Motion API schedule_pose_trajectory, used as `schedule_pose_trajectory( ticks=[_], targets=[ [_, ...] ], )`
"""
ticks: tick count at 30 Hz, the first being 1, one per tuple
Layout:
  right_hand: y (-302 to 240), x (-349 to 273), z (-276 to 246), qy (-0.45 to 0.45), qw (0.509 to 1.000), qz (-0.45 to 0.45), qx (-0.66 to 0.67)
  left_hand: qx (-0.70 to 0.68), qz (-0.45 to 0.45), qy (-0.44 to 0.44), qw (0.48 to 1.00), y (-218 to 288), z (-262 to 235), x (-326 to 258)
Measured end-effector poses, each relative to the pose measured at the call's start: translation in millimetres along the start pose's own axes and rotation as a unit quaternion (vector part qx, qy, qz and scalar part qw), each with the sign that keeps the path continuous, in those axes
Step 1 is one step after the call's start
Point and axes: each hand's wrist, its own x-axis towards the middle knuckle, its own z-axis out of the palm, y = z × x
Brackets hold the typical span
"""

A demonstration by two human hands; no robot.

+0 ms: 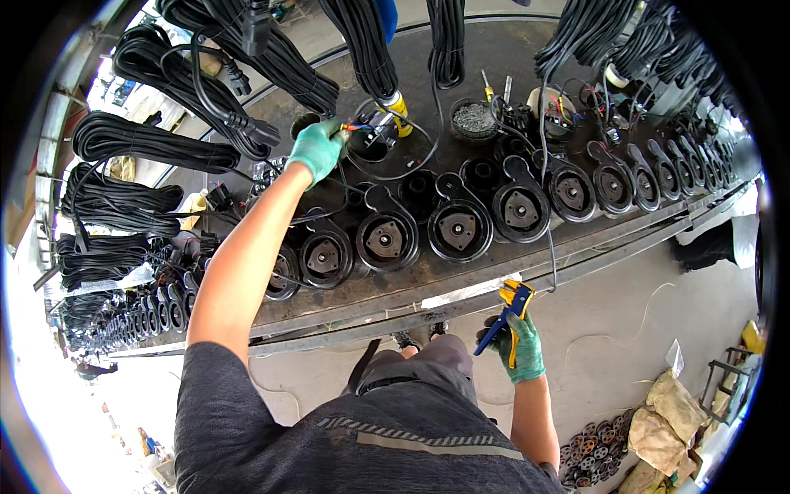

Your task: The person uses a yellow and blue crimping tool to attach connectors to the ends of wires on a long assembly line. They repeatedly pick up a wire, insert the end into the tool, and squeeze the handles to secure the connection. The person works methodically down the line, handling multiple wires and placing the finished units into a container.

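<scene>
My left hand, in a green glove, reaches over the bench, its fingers closed on a cable end. Short coloured wires stick out past the fingertips, close to a small dark part beside a yellow can. Below the bench's front edge, my gloved right hand grips a blue and yellow wire stripper with its jaws pointing up. Black round housings with looped handles stand in a row along the edge, between my two hands.
Bundles of black cable hang or lie along the bench's far side and left. A bowl of small metal parts sits behind the housings. Sacks and a heap of round metal pieces lie on the floor at right.
</scene>
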Motion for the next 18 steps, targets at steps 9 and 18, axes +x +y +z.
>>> schedule_pose_trajectory(
  ticks=[9, 18],
  targets=[
    [23, -23, 34, -0.013, 1.000, -0.011, -0.009, -0.378, -0.025, -0.035, 0.925, -6, -33, -154],
    [44, -50, 88, -0.054, 0.995, -0.032, -0.076, -0.537, 0.093, -0.079, 0.835, -27, 7, -225]
  ],
)
